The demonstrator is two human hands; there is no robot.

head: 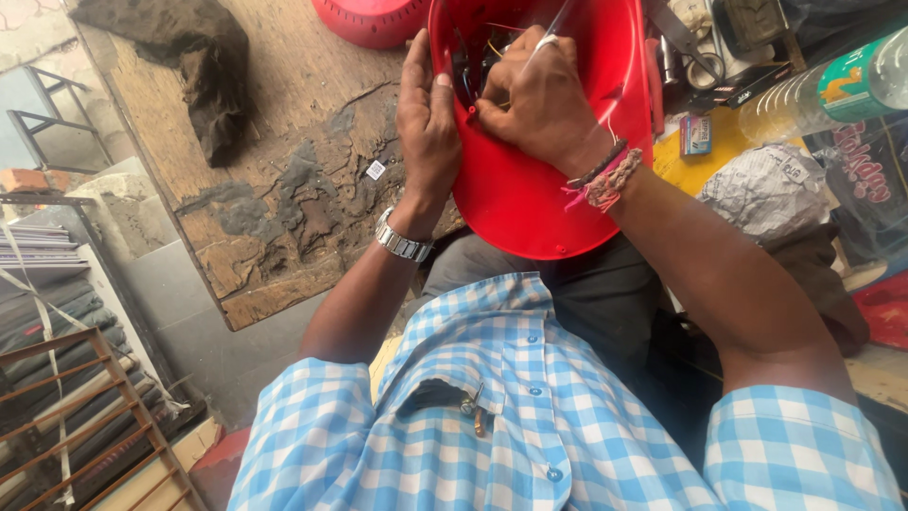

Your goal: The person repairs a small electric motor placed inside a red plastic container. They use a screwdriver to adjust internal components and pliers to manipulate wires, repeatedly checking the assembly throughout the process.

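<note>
Cloth point(194, 66), dark and crumpled, lies at about ten o'clock on the worn wooden worktop point(284, 208), with a second red part point(371, 21) at twelve o'clock along the top edge. Just right of the worktop's middle, the left hand point(427, 123) wears a metal wristwatch point(403, 240) and presses flat against the left rim of the red plastic housing point(530, 189), fingers nearly straight and wrapped lightly over the edge to steady it. The housing sits at about one o'clock, tilted toward the person's lap, its hollow showing dark parts and thin wires point(482, 52). The right hand point(539, 99), with thread bracelets point(605, 180) at the wrist, is curled inside the housing, its fingertips pinched together low on the inner wall; a thin pale tool point(553, 28) rises from that grip, though exactly what it is cannot be told. Farther right, at two o'clock, scissors point(686, 47), a clear plastic bottle point(832, 85) and a crumpled paper bundle point(766, 185) crowd the bench.
</note>
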